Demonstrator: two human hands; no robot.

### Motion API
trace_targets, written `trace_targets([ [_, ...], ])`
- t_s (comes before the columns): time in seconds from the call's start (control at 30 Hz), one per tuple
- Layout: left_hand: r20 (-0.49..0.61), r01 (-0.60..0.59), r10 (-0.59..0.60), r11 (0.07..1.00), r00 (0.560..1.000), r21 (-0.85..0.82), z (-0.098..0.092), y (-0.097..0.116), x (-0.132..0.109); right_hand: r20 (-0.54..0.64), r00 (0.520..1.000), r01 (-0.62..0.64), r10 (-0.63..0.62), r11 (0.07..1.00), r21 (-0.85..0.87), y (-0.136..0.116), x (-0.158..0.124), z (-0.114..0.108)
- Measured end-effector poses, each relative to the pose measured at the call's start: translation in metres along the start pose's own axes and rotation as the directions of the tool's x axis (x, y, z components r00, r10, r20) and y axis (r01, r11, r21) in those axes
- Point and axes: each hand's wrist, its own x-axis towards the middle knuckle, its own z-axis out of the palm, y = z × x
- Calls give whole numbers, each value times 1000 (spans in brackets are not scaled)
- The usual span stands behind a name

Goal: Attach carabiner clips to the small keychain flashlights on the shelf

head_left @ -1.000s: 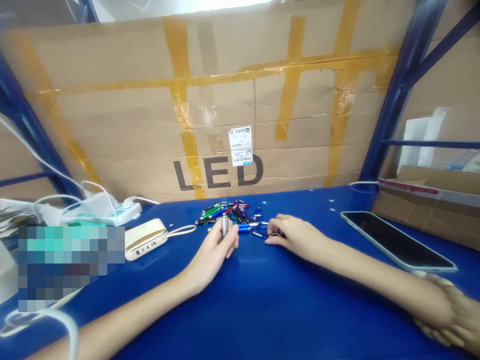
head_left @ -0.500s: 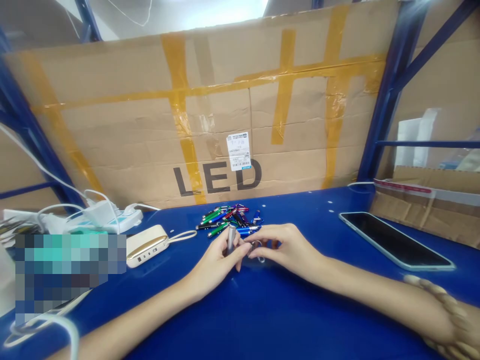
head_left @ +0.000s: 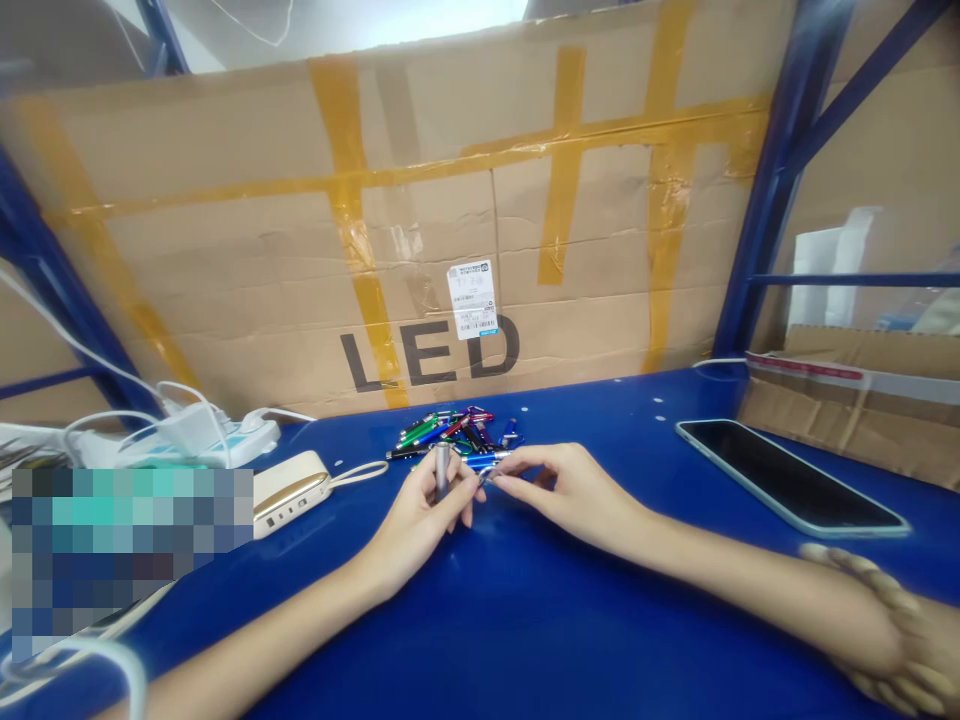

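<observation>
My left hand (head_left: 421, 515) is closed around a slim silver metal tube (head_left: 442, 470), which stands nearly upright between thumb and fingers. My right hand (head_left: 574, 490) pinches a small metal ring or clip (head_left: 489, 476) between thumb and forefinger. The ring meets the left fingertips; whether it is joined to the tube is hidden by the fingers. Just behind my hands lies a pile of slim metal tubes (head_left: 431, 432) in green, blue, red and black, some with small clips. A blue tube (head_left: 484, 461) lies closest to my fingers.
A cream power bank (head_left: 296, 485) with a strap lies on the blue table (head_left: 480, 640), left. Behind it is a white power strip (head_left: 251, 440) with cables. A phone (head_left: 787, 480) lies right. A large cardboard box (head_left: 262, 270) stands behind, between blue posts (head_left: 780, 190).
The right fingers have brought the ring closer to the left fingertips, and it shows less now. The tube is still in my left hand. The whole view has shifted slightly.
</observation>
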Motion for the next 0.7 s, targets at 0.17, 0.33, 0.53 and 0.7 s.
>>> trace_targets([
  [0.17, 13, 11, -11, 1000, 1000, 4, 0, 0, -2, 68, 993, -111, 96, 956, 271, 1, 1, 3],
  [0.33, 44, -6, 7, 1000, 999, -14, -1, -2, -2, 143, 987, -113, 71, 943, 313, 1, 0, 6],
  [0.53, 21, -17, 17, 1000, 1000, 5, 0, -2, -2, 159, 984, -123, 78, 948, 293, 2, -1, 5],
  [0.7, -37, -10, 8, 999, 999, -40, -1, -5, 1, 160, 980, -166, 115, 921, 352, -1, 1, 4],
])
